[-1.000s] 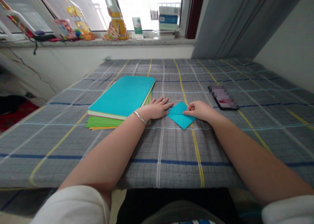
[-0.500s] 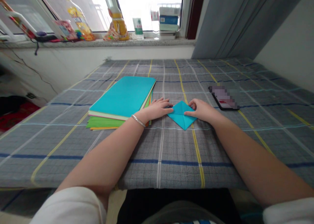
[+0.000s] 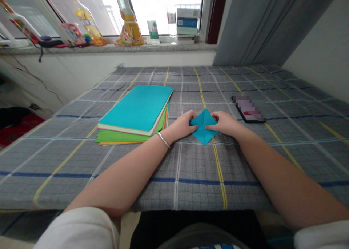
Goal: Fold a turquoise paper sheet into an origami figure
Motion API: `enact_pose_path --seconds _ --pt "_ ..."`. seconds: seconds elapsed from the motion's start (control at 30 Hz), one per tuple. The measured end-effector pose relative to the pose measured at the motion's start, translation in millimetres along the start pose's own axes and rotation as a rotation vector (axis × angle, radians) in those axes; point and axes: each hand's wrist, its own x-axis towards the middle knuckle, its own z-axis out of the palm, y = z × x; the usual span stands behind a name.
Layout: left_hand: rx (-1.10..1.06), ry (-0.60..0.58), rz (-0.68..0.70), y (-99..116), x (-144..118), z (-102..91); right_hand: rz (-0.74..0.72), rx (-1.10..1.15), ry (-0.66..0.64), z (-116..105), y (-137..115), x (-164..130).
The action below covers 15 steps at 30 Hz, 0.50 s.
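Observation:
A small folded sheet of blue paper point(image 3: 204, 134), diamond-shaped with creases across its middle, is between my hands just above the checked cloth. My left hand point(image 3: 185, 124), with a silver bangle at its wrist, grips the left corner, thumb on top and fingers curled behind. On the opposite corner, my right hand point(image 3: 225, 123) pinches the paper in the same way. The fingertips of both hands are partly hidden behind the paper.
Left of my hands lies a stack of coloured paper point(image 3: 136, 107), blue on top. A phone point(image 3: 248, 109) rests to the right on the checked cloth point(image 3: 196, 165). Bottles, a cup point(image 3: 153, 31) and boxes point(image 3: 187, 21) line the windowsill behind.
My left hand has gone from lying flat with fingers stretched out to gripping the paper's left corner. The right hand keeps its hold, and the paper's top corner has risen slightly.

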Motion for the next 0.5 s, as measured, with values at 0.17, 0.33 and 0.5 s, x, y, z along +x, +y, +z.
enact_pose_path --seconds 0.17,0.33,0.5 --pt "-0.120 0.021 -0.003 -2.1 1.7 1.5 -0.033 0.131 -0.077 -3.7 -6.5 -2.9" --pt "-0.157 0.056 -0.038 4.3 3.7 0.7 -0.035 0.363 -0.102 -3.3 -10.4 -4.8" --pt "-0.157 0.128 -0.107 11.8 3.0 -0.1 -0.055 0.507 -0.072 0.0 -9.4 -2.4"
